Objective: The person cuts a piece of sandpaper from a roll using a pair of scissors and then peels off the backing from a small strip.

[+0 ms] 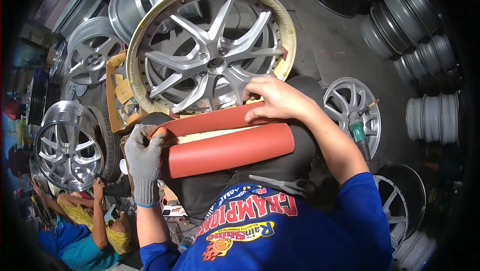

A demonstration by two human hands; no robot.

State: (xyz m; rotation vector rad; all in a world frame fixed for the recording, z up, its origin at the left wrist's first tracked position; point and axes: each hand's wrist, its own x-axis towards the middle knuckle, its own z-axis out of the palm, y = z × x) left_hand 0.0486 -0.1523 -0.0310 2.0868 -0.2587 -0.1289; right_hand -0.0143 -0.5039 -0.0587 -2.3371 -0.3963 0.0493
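Note:
A sheet of red sandpaper [230, 151] lies across my lap, curled into a roll with its pale backing showing along the gap. In a grey knit glove, my left hand [142, 158] is closed on the left end of the sheet's loose edge, its orange-tipped finger pressed there. My bare right hand [272, 98] grips the same loose edge farther right, thumb on the near side and fingers over the far side. Just beyond the sandpaper, a silver multi-spoke wheel rim [216, 65] leans up, its outer lip covered with yellowish masking tape.
Left of me stand more wheels, a polished rim [70, 151] and a tire [106, 141]. A green power tool [358, 133] rests against a silver wheel [345, 101] at my right. Stacked dark rims [400, 21] line the far right. Another person [82, 238] works at lower left.

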